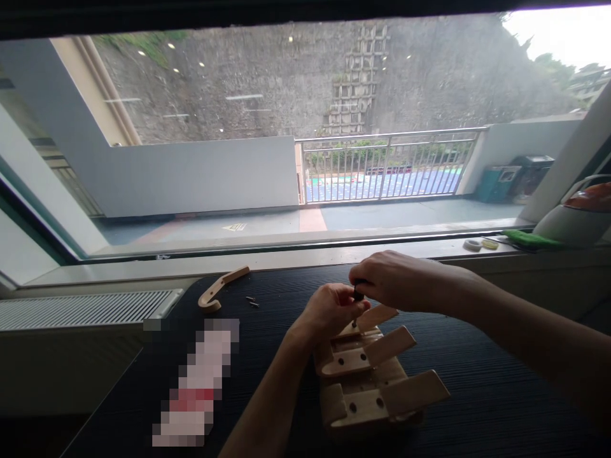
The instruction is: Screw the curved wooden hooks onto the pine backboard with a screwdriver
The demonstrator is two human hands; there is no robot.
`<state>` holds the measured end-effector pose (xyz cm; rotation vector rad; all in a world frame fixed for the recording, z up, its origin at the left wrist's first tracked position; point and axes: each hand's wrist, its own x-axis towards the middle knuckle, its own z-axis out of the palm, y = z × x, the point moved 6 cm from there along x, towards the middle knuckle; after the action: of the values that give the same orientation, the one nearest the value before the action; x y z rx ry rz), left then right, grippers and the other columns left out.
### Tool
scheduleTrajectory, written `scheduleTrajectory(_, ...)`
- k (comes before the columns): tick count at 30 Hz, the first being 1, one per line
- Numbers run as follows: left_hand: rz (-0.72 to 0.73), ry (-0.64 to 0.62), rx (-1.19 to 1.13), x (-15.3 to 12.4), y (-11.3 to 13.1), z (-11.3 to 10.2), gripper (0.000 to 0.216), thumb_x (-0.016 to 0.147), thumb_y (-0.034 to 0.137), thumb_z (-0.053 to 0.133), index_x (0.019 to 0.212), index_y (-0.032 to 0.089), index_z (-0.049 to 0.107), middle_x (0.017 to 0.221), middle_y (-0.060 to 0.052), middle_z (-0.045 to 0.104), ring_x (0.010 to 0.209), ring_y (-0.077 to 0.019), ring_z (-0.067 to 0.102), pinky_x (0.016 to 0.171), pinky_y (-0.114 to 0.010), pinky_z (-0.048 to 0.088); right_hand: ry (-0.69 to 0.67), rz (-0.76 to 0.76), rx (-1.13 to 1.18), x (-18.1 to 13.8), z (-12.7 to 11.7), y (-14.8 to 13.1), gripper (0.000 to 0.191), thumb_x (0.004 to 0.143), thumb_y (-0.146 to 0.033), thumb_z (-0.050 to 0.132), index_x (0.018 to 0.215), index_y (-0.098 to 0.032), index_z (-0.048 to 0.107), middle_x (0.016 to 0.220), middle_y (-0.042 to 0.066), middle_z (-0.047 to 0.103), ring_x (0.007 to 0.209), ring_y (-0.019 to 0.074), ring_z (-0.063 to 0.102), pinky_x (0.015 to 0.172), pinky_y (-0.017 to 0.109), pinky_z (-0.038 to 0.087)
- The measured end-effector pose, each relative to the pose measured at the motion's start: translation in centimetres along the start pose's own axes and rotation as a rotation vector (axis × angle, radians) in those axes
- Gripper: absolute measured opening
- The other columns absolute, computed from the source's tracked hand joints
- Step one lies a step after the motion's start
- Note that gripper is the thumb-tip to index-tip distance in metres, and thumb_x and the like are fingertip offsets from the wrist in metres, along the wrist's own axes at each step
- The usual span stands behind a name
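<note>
My right hand is closed around the black handle of what looks like a screwdriver, held upright and mostly covered by my fingers. Just below, my left hand pinches around the tool's lower part. The tip end is over the farthest wooden hook, partly hidden by my left hand. Two nearer wooden hooks, a middle one and a front one, lie across a wooden board, each showing two dark screw holes or screw heads.
A loose wooden hook lies at the back left of the black table. Beside it are two small screws. A blurred-out pale item lies at left. On the windowsill sit tape rolls, a green cloth and a white container.
</note>
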<state>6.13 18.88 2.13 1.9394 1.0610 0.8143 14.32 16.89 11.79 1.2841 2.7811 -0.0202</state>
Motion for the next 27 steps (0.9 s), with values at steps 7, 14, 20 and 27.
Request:
scheduleTrajectory(7,0.112,0.108,0.149,-0.1,1.2,-0.4,0.025,0.076,0.040,0.059,0.080,0.019,0.071,0.075,-0.001,0.062,0.066,-0.0112,0.050,0.061,-0.021,0.039,-0.020,0.055,-0.080,-0.4,-0.3,-0.2,0.029,0.088,-0.028,0.045,0.072,-0.014,0.065,0.063,0.005,0.061,0.054,0.0113,0.046,0.050,0.026,0.025)
scheduleTrajectory(14,0.146,0.095,0.184,-0.1,1.1,-0.4,0.026,0.079,0.041,0.057,0.076,0.018,0.069,0.077,-0.001,0.063,0.069,-0.0124,0.052,0.064,-0.022,0.039,-0.003,-0.054,0.139,-0.5,-0.5,0.5,0.021,0.084,-0.023,0.045,0.079,-0.019,0.065,0.067,0.001,0.063,0.055,0.0094,0.048,0.054,0.024,0.030)
scheduleTrajectory(20,0.151,0.080,0.197,0.0,1.3,-0.4,0.024,0.079,0.040,0.057,0.077,0.019,0.069,0.079,-0.002,0.064,0.071,-0.0133,0.053,0.068,-0.023,0.040,0.016,-0.031,0.046,-0.5,-0.3,0.2,0.023,0.084,-0.019,0.046,0.072,-0.015,0.065,0.064,0.003,0.062,0.055,0.0096,0.046,0.055,0.025,0.030)
scheduleTrajectory(27,0.156,0.053,0.232,-0.1,1.6,-0.3,0.025,0.080,0.037,0.056,0.069,0.018,0.068,0.071,-0.002,0.063,0.073,-0.0147,0.053,0.074,-0.025,0.040,-0.019,0.045,-0.058,-0.7,-0.5,-0.3,0.026,0.088,-0.020,0.045,0.072,-0.013,0.064,0.063,0.005,0.060,0.053,0.0102,0.042,0.052,0.025,0.027)
